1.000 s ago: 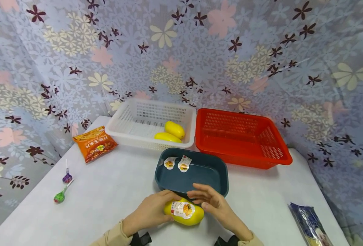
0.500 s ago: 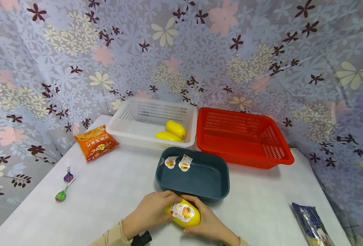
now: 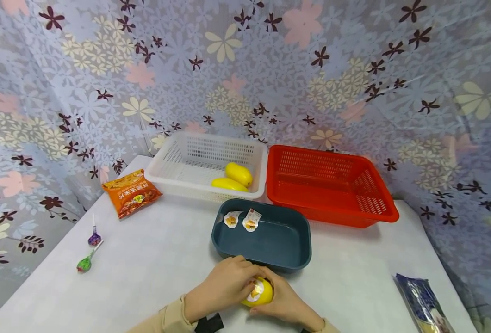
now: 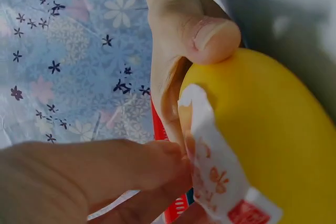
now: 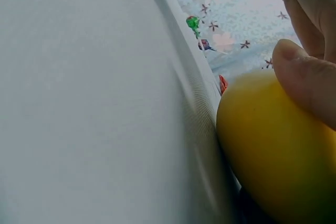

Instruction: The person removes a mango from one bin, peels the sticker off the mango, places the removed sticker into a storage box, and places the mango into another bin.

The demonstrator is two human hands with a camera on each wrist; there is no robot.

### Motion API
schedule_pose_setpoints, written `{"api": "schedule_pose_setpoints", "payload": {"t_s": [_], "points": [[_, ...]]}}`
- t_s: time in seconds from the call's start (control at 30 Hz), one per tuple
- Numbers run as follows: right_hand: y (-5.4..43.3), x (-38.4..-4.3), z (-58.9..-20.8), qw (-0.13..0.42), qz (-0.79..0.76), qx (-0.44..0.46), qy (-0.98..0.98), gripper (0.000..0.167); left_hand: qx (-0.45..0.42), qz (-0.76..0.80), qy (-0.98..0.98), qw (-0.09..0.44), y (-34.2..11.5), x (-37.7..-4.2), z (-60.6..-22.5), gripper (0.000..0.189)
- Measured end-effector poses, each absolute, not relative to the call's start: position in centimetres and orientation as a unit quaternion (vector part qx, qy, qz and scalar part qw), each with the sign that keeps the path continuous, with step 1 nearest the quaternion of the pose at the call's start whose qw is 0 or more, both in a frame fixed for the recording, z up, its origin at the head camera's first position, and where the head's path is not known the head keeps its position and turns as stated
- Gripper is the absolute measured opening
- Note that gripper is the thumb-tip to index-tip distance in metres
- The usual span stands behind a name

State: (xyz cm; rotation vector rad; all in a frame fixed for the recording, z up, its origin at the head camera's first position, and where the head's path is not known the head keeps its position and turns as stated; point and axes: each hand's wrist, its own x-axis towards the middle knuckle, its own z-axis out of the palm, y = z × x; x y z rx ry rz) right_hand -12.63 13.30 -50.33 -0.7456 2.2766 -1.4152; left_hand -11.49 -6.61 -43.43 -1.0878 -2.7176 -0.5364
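A yellow mango (image 3: 267,290) with a white printed sticker (image 4: 212,166) is held just in front of the dark blue tray (image 3: 299,263). My right hand (image 3: 286,300) grips the fruit from the right, its thumb pressing the skin in the left wrist view. My left hand (image 3: 222,284) crosses over the mango's left side, and its fingertips pinch the sticker's edge. One corner of that sticker stands lifted off the skin. Much of the mango is hidden behind the left hand in the head view. Two round stickers (image 3: 251,220) are stuck inside the tray's far-left part.
Behind the tray stand a white basket (image 3: 166,182) holding two yellow mangoes (image 3: 239,174) and a red basket (image 3: 328,212). An orange snack bag (image 3: 133,194) and two lollipops (image 3: 85,263) lie left. A dark blue packet (image 3: 422,298) lies near the right edge.
My right hand has come in from the right and taken hold of the mango. The left hand has shifted from gripping the mango to the sticker, and the fruit has been turned.
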Motion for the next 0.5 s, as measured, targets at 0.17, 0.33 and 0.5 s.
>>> {"api": "schedule_pose_setpoints", "payload": {"t_s": [0.17,0.33,0.5], "points": [[13.34,-12.54,-50.44,0.173,-0.503,-0.268,0.803,0.076,-0.359,-0.178,-0.912,0.085,-6.36,-11.72,-43.48,0.014],[13.35,-12.53,-50.41,0.170,-0.500,-0.273,0.804,0.078,-0.348,-0.201,-0.913,0.075,-6.09,-11.98,-43.41,0.012],[13.37,-12.56,-50.29,0.157,-0.490,-0.285,0.809,0.083,-0.330,-0.243,-0.911,0.043,-5.79,-12.18,-43.44,0.010]]}}
